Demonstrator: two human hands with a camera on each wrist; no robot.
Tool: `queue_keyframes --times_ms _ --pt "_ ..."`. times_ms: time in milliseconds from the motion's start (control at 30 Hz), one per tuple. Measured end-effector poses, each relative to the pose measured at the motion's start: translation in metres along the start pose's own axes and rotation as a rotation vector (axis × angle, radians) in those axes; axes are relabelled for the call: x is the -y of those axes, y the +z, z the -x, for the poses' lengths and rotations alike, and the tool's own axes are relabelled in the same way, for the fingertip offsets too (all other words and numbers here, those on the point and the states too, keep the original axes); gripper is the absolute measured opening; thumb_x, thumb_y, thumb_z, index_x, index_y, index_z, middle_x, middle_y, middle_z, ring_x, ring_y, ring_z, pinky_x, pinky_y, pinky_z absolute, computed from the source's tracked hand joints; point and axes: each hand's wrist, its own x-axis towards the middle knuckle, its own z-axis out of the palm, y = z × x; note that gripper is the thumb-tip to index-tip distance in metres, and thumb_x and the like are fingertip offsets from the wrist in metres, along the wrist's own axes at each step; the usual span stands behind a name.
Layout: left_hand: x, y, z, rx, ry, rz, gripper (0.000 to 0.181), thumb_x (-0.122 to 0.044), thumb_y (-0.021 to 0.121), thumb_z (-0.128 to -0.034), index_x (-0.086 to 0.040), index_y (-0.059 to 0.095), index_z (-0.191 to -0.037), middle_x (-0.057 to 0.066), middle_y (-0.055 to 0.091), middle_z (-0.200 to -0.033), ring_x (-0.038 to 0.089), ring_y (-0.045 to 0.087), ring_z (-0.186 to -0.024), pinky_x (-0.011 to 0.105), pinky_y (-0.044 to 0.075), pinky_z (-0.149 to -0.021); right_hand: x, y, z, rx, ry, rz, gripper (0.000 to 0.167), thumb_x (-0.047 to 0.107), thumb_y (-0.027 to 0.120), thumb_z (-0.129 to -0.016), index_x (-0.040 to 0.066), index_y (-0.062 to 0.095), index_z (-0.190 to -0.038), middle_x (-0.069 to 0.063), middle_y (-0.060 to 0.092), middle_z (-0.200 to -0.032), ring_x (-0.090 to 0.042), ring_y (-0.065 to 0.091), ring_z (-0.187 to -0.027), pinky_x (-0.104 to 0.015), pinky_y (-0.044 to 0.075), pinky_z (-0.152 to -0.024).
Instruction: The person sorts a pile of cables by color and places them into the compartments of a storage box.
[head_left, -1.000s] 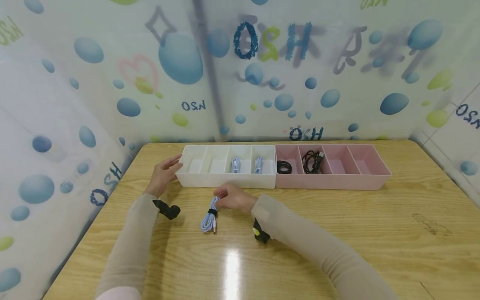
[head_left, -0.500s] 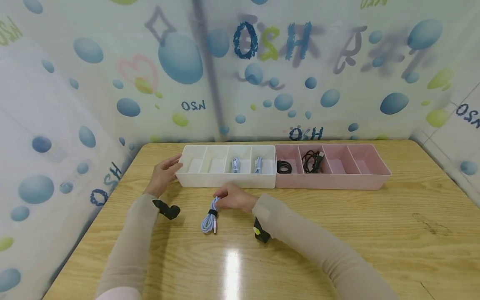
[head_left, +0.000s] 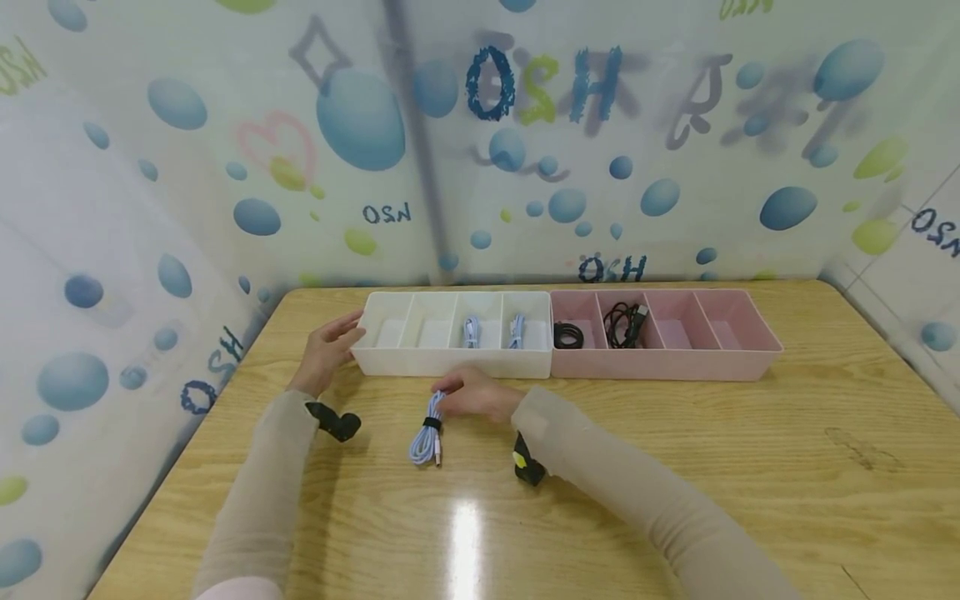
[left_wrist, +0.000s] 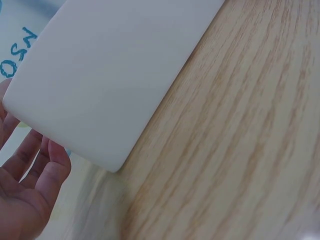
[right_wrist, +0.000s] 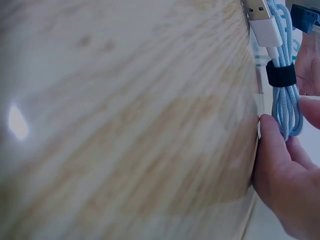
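A light-blue braided USB cable point(head_left: 427, 437), coiled and bound with a black strap point(right_wrist: 281, 74), is pinched at its far end by my right hand point(head_left: 480, 395). Its USB plug point(right_wrist: 265, 31) hangs toward the near side. This happens just in front of a white divided box point(head_left: 457, 362). My left hand point(head_left: 325, 354) touches the left end of that box, its fingers spread along the end wall. In the left wrist view, fingertips point(left_wrist: 59, 155) rest against the box's end. Light-blue cable bundles point(head_left: 471, 331) lie in the box's two right compartments.
A pink divided box point(head_left: 667, 364) adjoins the white box on the right. Black cables point(head_left: 626, 323) lie in its two left compartments. Both boxes stand along the back of the wooden table point(head_left: 675, 467), before a patterned wall.
My right hand has shifted slightly to the right, and the cable bundle has come along with it. My left hand stays against the white box.
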Motion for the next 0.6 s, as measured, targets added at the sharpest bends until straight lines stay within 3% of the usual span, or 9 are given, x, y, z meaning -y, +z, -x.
queue_keyframes --times_ms 333,600 --pt "0.0008 0.0009 0.0017 -0.003 0.023 0.002 0.051 -0.024 0.055 -0.0886 -0.008 0.038 -0.135 0.015 0.042 -0.125 0.003 0.051 -0.086 0.019 0.046 -0.069 -0.0025 -0.0007 0.0018 -0.004 0.021 -0.065 0.033 -0.010 0.060 -0.076 -0.009 0.056 -0.109 -0.010 0.055 -0.090 -0.014 0.054 -0.075 -0.025 0.049 -0.068" --pt "0.0024 -0.0005 -0.0004 -0.004 0.020 0.000 0.052 -0.025 0.055 -0.0881 -0.009 0.039 -0.134 0.009 0.044 -0.122 0.004 0.051 -0.087 0.018 0.047 -0.068 -0.0034 -0.0001 0.0024 0.014 0.098 -0.160 0.033 -0.010 0.058 -0.078 -0.007 0.056 -0.111 -0.012 0.052 -0.094 -0.018 0.056 -0.080 -0.027 0.049 -0.072"
